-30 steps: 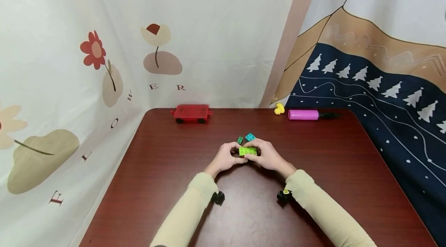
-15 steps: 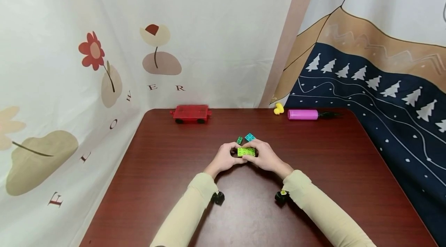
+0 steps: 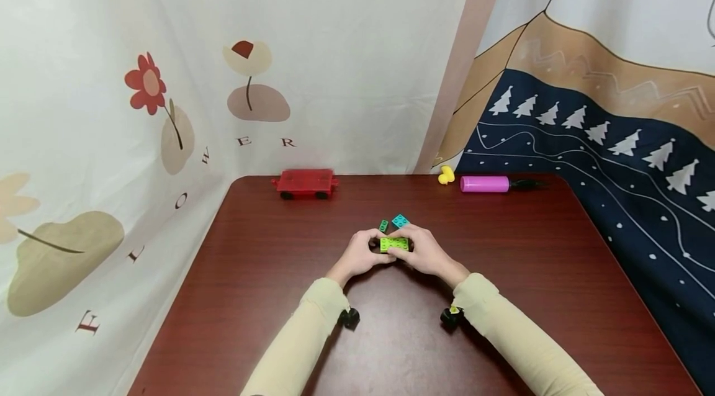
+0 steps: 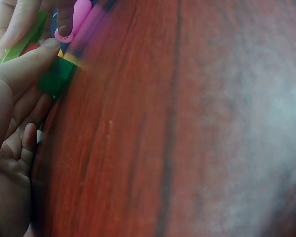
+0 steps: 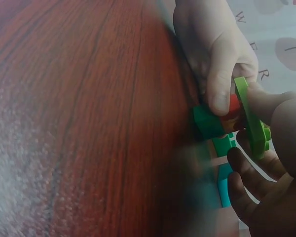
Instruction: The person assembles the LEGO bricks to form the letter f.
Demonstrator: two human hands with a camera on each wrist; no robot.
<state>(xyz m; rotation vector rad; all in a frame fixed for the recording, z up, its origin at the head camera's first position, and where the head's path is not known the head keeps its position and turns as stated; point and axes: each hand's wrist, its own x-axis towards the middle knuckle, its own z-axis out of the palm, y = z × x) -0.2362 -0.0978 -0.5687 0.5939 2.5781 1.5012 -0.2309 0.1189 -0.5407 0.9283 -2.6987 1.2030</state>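
We judge the lime-green brick [image 3: 394, 244] light, stiff, slightly slick and hard to damage, best held by its long sides. It sits over the desk [image 3: 279, 247], pinched in our right grip [image 3: 422, 250]; our left grip [image 3: 360, 254] pinches the dark green brick [image 5: 207, 122] and red brick [image 5: 231, 106]. The right wrist view shows both beneath the lime-green brick; the head view hides them. We cannot tell whether they interlock.

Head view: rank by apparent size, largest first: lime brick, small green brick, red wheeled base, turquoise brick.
1. Red wheeled base
2. Lime brick, partly covered
3. Turquoise brick, edge partly hidden
4. Small green brick

No ties in what shows.
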